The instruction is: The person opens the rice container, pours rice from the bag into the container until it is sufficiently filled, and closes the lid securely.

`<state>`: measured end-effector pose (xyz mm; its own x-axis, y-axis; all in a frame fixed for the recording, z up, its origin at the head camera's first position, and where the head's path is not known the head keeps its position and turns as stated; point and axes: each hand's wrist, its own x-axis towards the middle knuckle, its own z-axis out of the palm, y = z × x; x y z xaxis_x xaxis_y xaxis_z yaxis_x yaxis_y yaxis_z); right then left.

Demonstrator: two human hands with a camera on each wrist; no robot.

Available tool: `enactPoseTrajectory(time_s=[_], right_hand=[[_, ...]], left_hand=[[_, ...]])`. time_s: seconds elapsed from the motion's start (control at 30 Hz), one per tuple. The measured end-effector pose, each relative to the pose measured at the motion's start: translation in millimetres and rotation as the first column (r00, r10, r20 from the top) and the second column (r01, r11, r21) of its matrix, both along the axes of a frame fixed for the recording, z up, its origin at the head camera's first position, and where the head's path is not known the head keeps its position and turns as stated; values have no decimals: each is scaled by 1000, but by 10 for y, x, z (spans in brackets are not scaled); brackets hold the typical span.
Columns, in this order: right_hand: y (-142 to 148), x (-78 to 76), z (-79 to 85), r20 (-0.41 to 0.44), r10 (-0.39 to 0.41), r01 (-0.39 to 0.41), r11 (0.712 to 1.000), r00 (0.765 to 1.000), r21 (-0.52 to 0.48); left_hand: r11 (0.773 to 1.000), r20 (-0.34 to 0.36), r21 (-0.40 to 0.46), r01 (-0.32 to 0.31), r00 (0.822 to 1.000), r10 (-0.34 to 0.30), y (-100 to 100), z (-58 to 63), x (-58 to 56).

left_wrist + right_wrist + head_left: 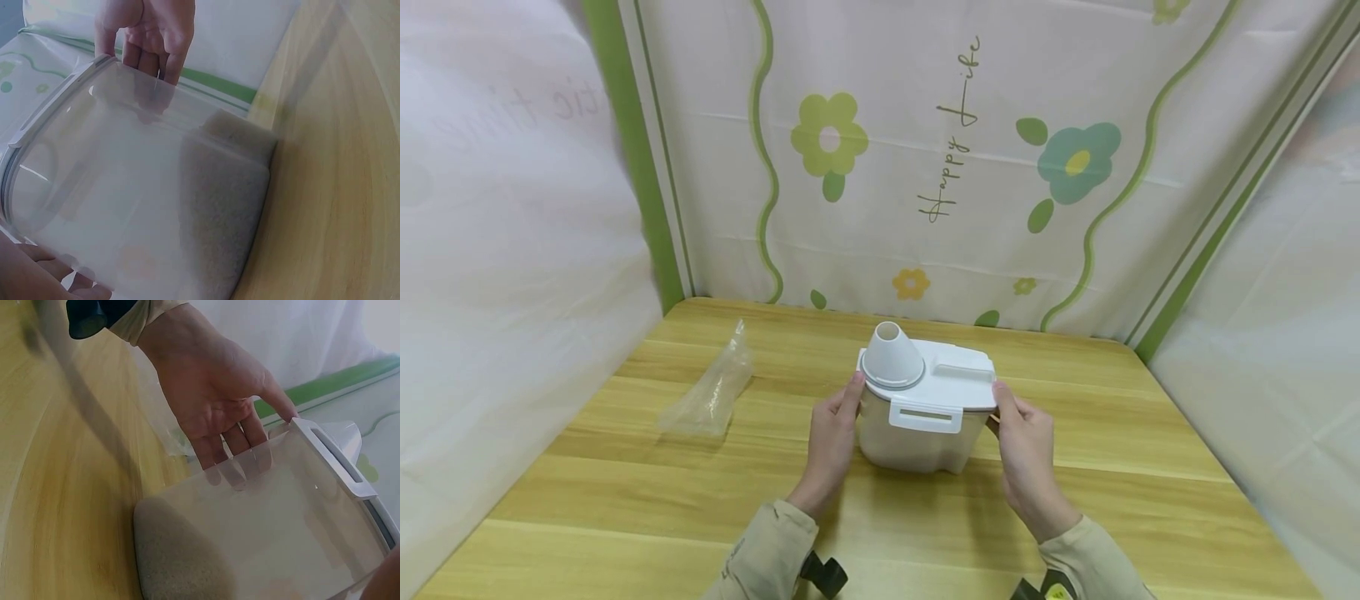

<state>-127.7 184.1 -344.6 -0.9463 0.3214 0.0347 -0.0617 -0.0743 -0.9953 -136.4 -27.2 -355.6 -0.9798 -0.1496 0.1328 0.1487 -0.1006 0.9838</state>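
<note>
A see-through storage container (910,446) with a white lid (940,386) is held between both hands, its base close over the table. Grain (219,206) fills its lower part. A white cone-shaped cap (892,358) sits at the lid's left end, and a slotted white latch (926,415) faces the person. My left hand (832,437) grips the left side, thumb at the lid's edge and the other fingers (236,478) against the far wall. On the opposite side my right hand (1028,442) holds it likewise, thumb at the lid's corner.
A crumpled clear plastic bag (711,396) lies on the wooden table (625,500) to the left. Printed fabric walls (865,217) enclose the table at the back and both sides.
</note>
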Motion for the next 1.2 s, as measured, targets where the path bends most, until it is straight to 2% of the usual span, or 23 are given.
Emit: enactPoseTrajectory(time_s=[0.43, 0.67, 1.2], right_hand=[[-1, -1, -11, -4, 2, -2, 1000, 1000, -4], [-3, -1, -11, -3, -6, 6, 1000, 1000, 4], [5, -12, -23, -9, 5, -5, 1000, 1000, 8]], left_hand=[[1000, 27, 11, -11, 1000, 10, 7, -18, 0], [999, -2, 44, -16, 1000, 16, 40, -358, -199], [999, 2, 44, -27, 1000, 27, 45, -334, -189]])
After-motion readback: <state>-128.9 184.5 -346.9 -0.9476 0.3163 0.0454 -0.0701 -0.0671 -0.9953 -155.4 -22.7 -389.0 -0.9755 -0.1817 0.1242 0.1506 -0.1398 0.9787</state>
